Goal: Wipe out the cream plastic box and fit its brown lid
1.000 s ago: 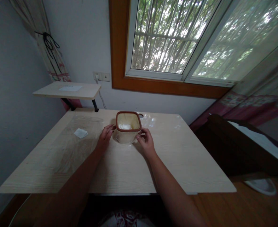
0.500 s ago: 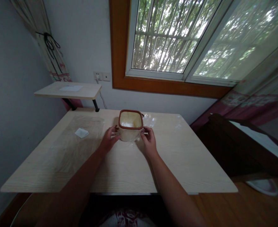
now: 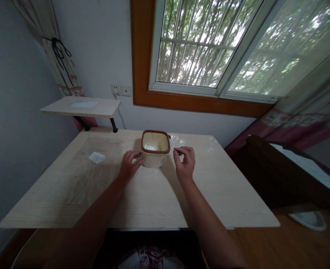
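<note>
A square, cream-coloured container (image 3: pixel 153 158) with a reddish-brown rim stands upright on the pale wooden table. Its inside shows and looks cream, with a yellowish patch. My left hand (image 3: pixel 130 164) is at the container's left side, fingers bent and thumb apart from them, the tips at or very near its wall. To the right of the container, a small gap away from it, is my right hand (image 3: pixel 185 162). Its fingers are curved, the thumb stands close to the index finger, and I see nothing held between them.
Clear plastic sheeting (image 3: pixel 81 175) with a white paper piece (image 3: pixel 97 157) lies on the table (image 3: pixel 223 198) at left. A small raised shelf (image 3: pixel 103 108) stands at the back left. Behind are a wall socket (image 3: pixel 116 89) and a window (image 3: pixel 193 48); dark furniture (image 3: pixel 288 175) is at right.
My right hand has come off the container's right side and moved to the right. My left hand has shifted only slightly; the container has stayed in place.
</note>
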Motion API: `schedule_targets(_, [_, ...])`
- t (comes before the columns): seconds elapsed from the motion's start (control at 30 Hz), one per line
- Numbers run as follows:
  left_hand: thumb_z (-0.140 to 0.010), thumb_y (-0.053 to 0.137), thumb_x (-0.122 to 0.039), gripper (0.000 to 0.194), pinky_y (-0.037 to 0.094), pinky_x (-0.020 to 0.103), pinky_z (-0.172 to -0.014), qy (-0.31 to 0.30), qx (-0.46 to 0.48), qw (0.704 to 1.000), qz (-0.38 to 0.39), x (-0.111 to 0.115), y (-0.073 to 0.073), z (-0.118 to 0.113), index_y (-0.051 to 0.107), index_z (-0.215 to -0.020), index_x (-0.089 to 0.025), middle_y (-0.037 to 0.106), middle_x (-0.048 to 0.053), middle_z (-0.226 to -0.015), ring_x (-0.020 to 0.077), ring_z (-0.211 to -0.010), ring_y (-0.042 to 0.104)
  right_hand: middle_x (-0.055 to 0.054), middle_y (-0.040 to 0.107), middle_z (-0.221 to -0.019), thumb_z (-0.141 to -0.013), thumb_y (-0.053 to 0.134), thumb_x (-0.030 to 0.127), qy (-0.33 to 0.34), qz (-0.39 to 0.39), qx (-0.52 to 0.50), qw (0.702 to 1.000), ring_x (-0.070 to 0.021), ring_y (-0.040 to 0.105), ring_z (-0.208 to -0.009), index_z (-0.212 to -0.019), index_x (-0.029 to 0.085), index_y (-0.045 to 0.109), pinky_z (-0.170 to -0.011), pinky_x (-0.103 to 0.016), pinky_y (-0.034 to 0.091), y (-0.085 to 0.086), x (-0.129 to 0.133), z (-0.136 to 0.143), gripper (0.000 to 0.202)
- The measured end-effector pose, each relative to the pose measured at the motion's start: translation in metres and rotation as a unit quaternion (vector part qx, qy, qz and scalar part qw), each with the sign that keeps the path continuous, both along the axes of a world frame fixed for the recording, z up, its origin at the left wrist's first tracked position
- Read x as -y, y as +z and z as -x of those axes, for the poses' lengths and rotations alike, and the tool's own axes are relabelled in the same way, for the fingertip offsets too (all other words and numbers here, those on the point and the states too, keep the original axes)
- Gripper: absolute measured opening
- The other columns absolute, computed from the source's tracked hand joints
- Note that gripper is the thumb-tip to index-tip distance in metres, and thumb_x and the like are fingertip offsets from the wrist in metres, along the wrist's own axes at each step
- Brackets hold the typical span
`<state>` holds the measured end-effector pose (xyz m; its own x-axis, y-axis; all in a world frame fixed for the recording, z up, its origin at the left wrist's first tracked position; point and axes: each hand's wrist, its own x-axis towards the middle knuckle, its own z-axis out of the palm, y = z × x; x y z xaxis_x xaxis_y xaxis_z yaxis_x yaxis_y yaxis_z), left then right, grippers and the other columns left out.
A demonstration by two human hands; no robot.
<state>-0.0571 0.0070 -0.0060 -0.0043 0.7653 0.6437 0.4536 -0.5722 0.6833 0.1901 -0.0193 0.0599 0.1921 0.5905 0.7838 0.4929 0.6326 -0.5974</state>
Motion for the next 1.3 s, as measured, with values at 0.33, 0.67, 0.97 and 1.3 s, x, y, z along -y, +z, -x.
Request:
schedule_targets(0.33, [-0.090, 0.062, -0.036, 0.014, 0.047, 0.039, -0.086, 0.003, -0.055, 0.998, -0.011, -0.001, 0.000, 0.002, 0.066, -0.092, -0.023, 0.068, 0.005, -0.091, 0.0219, -0.090, 0.060, -0.009, 0.066, -0.096, -0.091, 0.066, 0.042, 0.175, 0.055, 0.293, 0.938, -0.0260, 0.057, -0.094, -0.102, 0.026, 0.074, -0.088, -0.045, 0.049, 0.048, -0.022, 0.040, 0.021])
schedule_targets(0.67, [-0.088, 0.065, -0.034, 0.016, 0.048, 0.036, -0.081, 0.009, -0.042, 0.999, -0.027, -0.001, 0.000, 0.000, 0.064, -0.098, -0.022, 0.064, 0.006, -0.094, 0.0211, -0.090, 0.058, -0.008, 0.067, -0.087, -0.096, 0.059, 0.042, 0.146, 0.054, 0.346, 0.925, -0.0242, 0.056, -0.086, -0.093, 0.024, 0.076, -0.078, -0.040, 0.048, 0.050, -0.025, 0.046, 0.024])
schedule_targets(0.97, [-0.093, 0.056, -0.031, 0.013, 0.046, 0.039, -0.085, -0.007, -0.083, 0.996, -0.033, -0.002, -0.003, 0.001, 0.064, -0.088, -0.022, 0.065, 0.005, -0.089, 0.0221, -0.089, 0.057, -0.006, 0.068, -0.089, -0.094, 0.062, 0.039, 0.167, 0.073, 0.312, 0.933, -0.0237, 0.058, -0.089, -0.094, 0.026, 0.076, -0.082, -0.040, 0.047, 0.049, -0.024, 0.044, 0.019])
schedule_targets(1.3, [-0.095, 0.054, -0.028, 0.013, 0.048, 0.037, -0.082, -0.001, -0.119, 0.991, -0.058, -0.002, -0.002, 0.000, 0.060, -0.087, -0.020, 0.062, 0.005, -0.087, 0.0208, -0.087, 0.056, -0.005, 0.069, -0.091, -0.095, 0.063, 0.034, 0.156, 0.083, 0.308, 0.935, -0.0199, 0.061, -0.090, -0.093, 0.021, 0.075, -0.085, -0.035, 0.047, 0.052, -0.022, 0.044, 0.018])
